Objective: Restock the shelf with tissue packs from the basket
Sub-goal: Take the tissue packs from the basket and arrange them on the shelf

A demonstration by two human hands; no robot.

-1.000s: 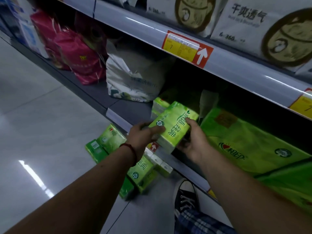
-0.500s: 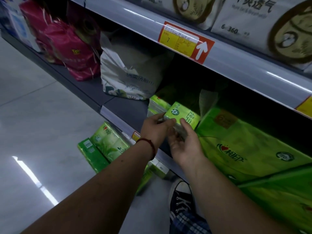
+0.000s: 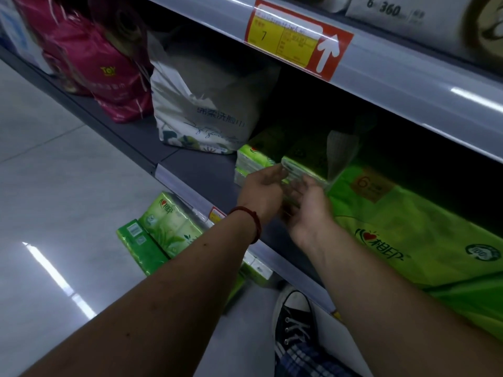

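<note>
Tissue pack point(image 3: 300, 171), small and green, is seen lying on the lower shelf point(image 3: 206, 172), tucked between a short stack of like packs point(image 3: 251, 161) on its left and a large green bundle point(image 3: 408, 229) on its right; the slot appears to have been chosen so that matching goods are kept together and the front edges are lined up. It is judged that the pack is being set square rather than carried, since its weight looks borne by the shelf. The left hand point(image 3: 262, 190), marked by a red cord at the wrist, is held loosely spread with its fingertips at the pack's near left corner; contact looks light, though motion blur prevents certainty. The right hand point(image 3: 306, 206) is turned palm-up and half open just under and before the pack's front edge, fingers relaxed, nothing pinched between them. More green packs point(image 3: 163, 235) are seen lying on the floor point(image 3: 54, 186) below the shelf lip, presumably the remaining stock; no basket can be made out. A white bag point(image 3: 201, 115) and red bags point(image 3: 106, 63) stand further left on the same shelf.
</note>
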